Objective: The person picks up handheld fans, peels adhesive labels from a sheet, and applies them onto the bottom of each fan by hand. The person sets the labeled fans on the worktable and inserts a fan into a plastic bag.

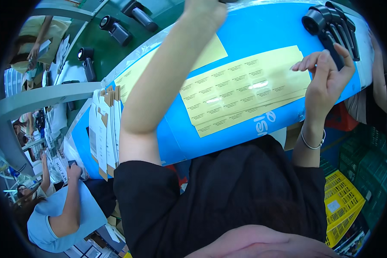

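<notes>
soft black shirt (245,185), glossy label sheets (236,91)

Factory packing or assembly workshop, by look. Yellow label sheets (249,84) just left of my right grip (327,77), on blue surface (262,21). Black handheld devices (314,19) beyond it; more alike on green surface (96,47), left of my left grip (205,9). Cardboard pieces (99,137) stacked nearer me. Yellow crate (347,193), green crates (370,170) below right grip. Co-worker (69,217) well left of both.
</notes>
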The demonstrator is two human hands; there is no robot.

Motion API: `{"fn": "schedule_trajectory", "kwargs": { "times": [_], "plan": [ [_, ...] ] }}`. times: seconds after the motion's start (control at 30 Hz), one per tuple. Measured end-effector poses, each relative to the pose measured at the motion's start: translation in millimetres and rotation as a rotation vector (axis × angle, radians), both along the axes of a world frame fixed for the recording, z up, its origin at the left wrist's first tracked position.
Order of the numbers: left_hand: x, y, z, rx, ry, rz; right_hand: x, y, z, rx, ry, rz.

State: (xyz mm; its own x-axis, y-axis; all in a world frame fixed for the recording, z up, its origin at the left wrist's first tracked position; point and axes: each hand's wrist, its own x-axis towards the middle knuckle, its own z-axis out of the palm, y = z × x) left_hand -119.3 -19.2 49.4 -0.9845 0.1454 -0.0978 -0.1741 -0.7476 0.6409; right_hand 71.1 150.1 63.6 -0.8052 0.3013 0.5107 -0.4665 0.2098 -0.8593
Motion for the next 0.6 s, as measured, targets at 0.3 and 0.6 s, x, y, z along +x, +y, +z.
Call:
{"fn": "schedule_trajectory", "kwargs": {
  "times": [0.3,0.6],
  "plan": [
    [-91.9,-128.1,-67.3,-2.246,0.53,0.825,25.3,-1.3,-16.9,0.077,-0.213,-0.001],
    [-27.5,-190.2,-40.0,-2.331,-0.073,0.107,23.6,19.7,-32.8,0.312,-0.366,-0.044]
  ]
}}
